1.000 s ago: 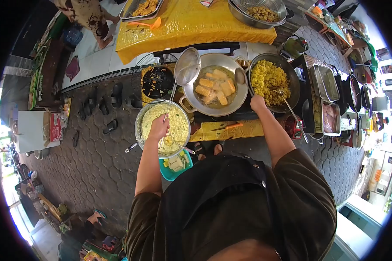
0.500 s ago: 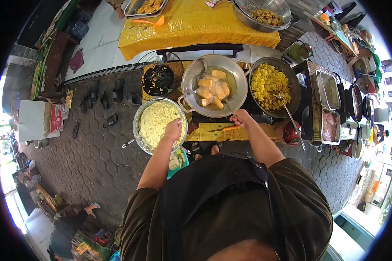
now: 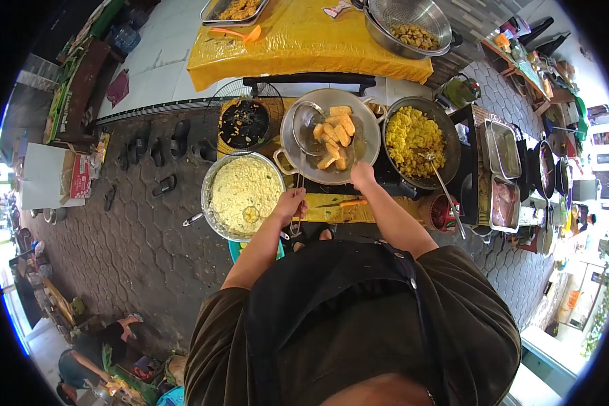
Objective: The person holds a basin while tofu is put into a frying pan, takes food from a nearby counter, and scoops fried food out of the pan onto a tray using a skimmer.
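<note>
My left hand (image 3: 291, 205) is closed around the handle of a wire skimmer (image 3: 307, 122), whose round mesh head is at the left inside of the wok (image 3: 294, 171). Golden fried pieces (image 3: 340, 126) lie heaped beside the mesh, in oil. My right hand (image 3: 363, 175) is closed at the wok's near right rim on a thin utensil; its working end is hard to make out. Left of the wok stands a metal bowl (image 3: 210, 222) of pale, wet batter-like mix (image 3: 243, 193), close to my left forearm.
Right of the wok is a dark pan (image 3: 453, 135) of yellow food with a ladle (image 3: 446, 186). An orange-handled knife (image 3: 352, 202) lies in front. A wire basket (image 3: 243, 125) sits at left; metal trays (image 3: 502, 150) stand at right. Behind is a yellow-covered table (image 3: 304, 51).
The skimmer's mesh head has moved down and beside the fried pieces, which now lie closer together in a heap. My left hand has shifted right, and my right hand slightly left.
</note>
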`<state>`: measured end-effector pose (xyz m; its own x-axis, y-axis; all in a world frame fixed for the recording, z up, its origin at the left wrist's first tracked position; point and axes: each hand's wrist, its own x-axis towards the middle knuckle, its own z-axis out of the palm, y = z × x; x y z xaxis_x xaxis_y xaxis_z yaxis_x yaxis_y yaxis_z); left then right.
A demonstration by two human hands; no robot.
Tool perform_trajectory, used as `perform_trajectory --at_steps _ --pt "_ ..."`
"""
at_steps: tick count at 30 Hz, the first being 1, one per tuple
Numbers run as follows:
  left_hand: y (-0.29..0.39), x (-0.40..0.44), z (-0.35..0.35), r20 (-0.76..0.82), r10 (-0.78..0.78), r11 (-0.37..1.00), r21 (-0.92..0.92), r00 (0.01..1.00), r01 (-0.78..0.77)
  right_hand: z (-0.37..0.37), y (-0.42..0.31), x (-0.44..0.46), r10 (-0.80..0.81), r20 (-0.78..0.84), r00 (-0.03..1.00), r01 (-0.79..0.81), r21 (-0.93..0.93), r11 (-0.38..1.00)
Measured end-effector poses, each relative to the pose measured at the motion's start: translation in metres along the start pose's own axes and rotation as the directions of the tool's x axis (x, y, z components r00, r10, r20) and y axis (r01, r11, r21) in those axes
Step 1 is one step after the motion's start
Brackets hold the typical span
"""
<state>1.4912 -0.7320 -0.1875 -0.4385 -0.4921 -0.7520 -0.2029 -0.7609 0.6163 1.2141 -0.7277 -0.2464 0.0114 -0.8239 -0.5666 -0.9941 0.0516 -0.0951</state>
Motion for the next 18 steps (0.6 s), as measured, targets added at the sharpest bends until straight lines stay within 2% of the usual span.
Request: perform_trajectory --at_steps 1,2,4,5,6,8,9,10,13,15,16,17,18 --pt "0.000 -0.001 0.004 -0.006 -0.009 1.000 -0.028 1.000 0.008 -0.012 -0.007 -0.007 -0.105 0.020 0.994 0.107 -0.258 0.960" --pt "0.001 -0.002 0.008 -0.010 -0.017 0.998 -0.056 1.000 0.017 -0.018 -0.016 -0.013 -0.104 0.019 0.994 0.105 -0.263 0.959" --pt "0.004 -0.006 0.015 0.006 -0.014 0.997 -0.080 1.000 0.015 -0.016 -0.030 -0.014 0.129 -0.236 0.963 -0.109 0.097 0.989" --pt "0.005 -0.009 0.017 0.003 -0.012 0.995 -0.095 1.000 0.012 -0.017 -0.035 -0.012 0.196 -0.158 0.968 -0.147 0.275 0.950" --pt "0.006 -0.011 0.020 0.000 -0.009 0.994 -0.109 1.000 0.009 -0.027 -0.046 -0.021 0.198 -0.159 0.967 -0.150 0.271 0.951" --pt "-0.001 -0.003 0.017 0.024 0.003 0.989 -0.150 1.000 0.001 -0.061 -0.075 -0.050 0.409 -0.114 0.905 -0.285 0.551 0.784" --pt "-0.003 0.000 0.015 0.043 0.012 0.982 -0.189 0.999 -0.004 -0.058 -0.077 -0.047 0.338 -0.087 0.937 -0.261 0.470 0.843" --pt "-0.006 0.000 0.012 0.045 0.015 0.981 -0.191 0.999 -0.007 -0.054 -0.075 -0.047 0.339 -0.090 0.936 -0.261 0.466 0.845" --pt "-0.004 -0.002 -0.002 0.081 0.023 0.975 -0.220 0.996 -0.004 -0.056 -0.070 -0.058 0.375 -0.061 0.925 -0.301 0.485 0.821" --pt "0.004 -0.006 -0.011 0.080 0.025 0.982 -0.188 0.996 -0.010 -0.067 -0.060 -0.070 0.495 -0.147 0.856 -0.349 0.542 0.765" --pt "0.006 -0.008 -0.015 0.077 0.024 0.988 -0.155 0.997 -0.012 -0.055 -0.043 -0.062 0.492 -0.149 0.858 -0.347 0.539 0.767" --pt "0.001 -0.002 -0.023 0.075 0.031 0.988 -0.155 0.997 -0.019 -0.028 -0.015 -0.045 0.502 -0.161 0.850 -0.376 0.482 0.791" --pt "0.006 -0.004 -0.029 0.072 0.031 0.987 -0.158 0.997 -0.019 -0.022 0.001 -0.043 0.440 -0.188 0.878 -0.361 0.344 0.867"
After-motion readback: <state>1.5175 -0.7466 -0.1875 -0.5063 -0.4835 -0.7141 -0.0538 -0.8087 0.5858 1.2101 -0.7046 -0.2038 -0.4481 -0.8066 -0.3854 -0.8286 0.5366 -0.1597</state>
